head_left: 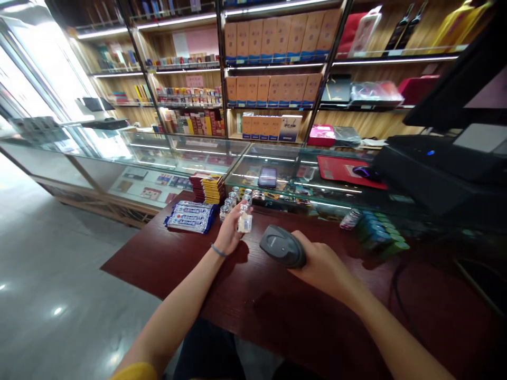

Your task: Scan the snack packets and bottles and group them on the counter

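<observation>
In my left hand is a small clear bottle with a silver cap, its label side turned toward the right. My right hand grips a dark grey barcode scanner, whose head points left at the bottle across a short gap. Just behind my left hand stand several silver-capped small bottles in a group. Left of them lie blue-and-white long packets, with stacks of red and yellow packs behind.
The dark red wooden counter meets a glass display case. To the right stand several green and blue cans, a lone can, a cable and a black checkout machine. A small device with a screen rests on the glass.
</observation>
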Tool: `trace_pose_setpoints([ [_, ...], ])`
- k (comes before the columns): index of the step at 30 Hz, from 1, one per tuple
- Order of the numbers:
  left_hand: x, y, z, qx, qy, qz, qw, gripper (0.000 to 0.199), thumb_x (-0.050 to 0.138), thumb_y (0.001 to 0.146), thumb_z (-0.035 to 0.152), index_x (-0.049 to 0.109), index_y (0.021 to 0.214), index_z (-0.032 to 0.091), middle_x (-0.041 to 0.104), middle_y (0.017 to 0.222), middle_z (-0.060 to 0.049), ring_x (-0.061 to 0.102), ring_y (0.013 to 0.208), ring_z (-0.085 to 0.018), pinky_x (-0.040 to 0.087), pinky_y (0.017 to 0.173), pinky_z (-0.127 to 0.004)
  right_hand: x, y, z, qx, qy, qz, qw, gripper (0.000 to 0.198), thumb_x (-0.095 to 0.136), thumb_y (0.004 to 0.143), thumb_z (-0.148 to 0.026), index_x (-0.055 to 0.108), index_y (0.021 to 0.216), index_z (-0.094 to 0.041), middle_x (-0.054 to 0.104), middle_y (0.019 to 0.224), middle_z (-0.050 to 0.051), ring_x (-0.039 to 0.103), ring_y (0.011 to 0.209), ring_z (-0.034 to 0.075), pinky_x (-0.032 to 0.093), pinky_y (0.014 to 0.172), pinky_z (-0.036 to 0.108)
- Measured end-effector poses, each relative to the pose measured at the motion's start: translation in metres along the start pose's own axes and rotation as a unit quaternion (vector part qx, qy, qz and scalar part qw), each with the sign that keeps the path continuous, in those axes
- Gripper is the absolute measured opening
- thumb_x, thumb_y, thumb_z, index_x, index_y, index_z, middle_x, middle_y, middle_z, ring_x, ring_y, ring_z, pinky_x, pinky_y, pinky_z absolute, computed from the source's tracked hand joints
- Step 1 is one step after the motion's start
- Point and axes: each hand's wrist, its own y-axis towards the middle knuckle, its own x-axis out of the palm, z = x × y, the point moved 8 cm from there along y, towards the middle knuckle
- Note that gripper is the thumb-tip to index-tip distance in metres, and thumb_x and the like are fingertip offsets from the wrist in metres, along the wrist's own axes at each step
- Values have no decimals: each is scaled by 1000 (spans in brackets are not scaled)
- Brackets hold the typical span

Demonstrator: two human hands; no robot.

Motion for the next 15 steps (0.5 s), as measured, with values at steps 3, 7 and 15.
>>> trace_pose_setpoints([
  [3,2,-3,2,12,23,-2,1000,60,61,83,25,51,142,25,69,121,-6,68,88,-16,52,59,-20,-3,0,-1,1,4,2,1000,27,57,80,-32,47,105,-26,74,85,4,73,85,34,40,62,31],
  [7,-1,-1,20,103,36,22,994,65,62,84,24,44,146,27,69,118,-6,68,93,-16,54,71,-24,-7,-1,4,11,-6,8,1000,29,59,78,-30,47,105,-27,74,86,3,73,85,34,39,62,31],
  [15,-22,-25,91,295,211,64,930,49,67,86,36,53,133,29,64,121,-4,65,98,-16,54,81,-26,-15,-3,7,21,-2,19,1000,34,63,79,-33,50,111,-28,76,90,3,73,91,34,40,64,31],
])
